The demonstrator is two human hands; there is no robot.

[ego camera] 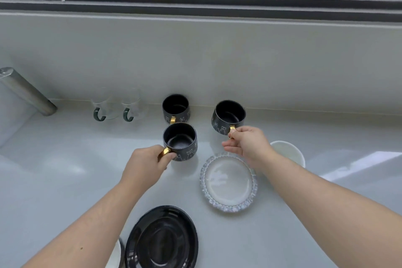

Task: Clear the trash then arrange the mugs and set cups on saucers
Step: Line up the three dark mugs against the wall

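Observation:
Three black mugs with gold handles and white bear drawings are on the pale counter. My left hand (pixel 145 165) grips the gold handle of the near mug (pixel 180 141). My right hand (pixel 247 144) pinches the handle of the right mug (pixel 228 116), which tilts a little. The third mug (pixel 176 107) stands against the back wall. Two clear glass cups with dark green handles (pixel 104 104) (pixel 131 104) stand to its left. A clear glass saucer (pixel 228 181) lies below my right hand, and a black oval saucer (pixel 162 239) sits at the front edge.
A white cup (pixel 289 152) stands right of the glass saucer, partly behind my right wrist. A metal cylinder (pixel 26 91) leans at the far left. A white rim (pixel 115 254) shows beside the black saucer. A window sill runs along the back.

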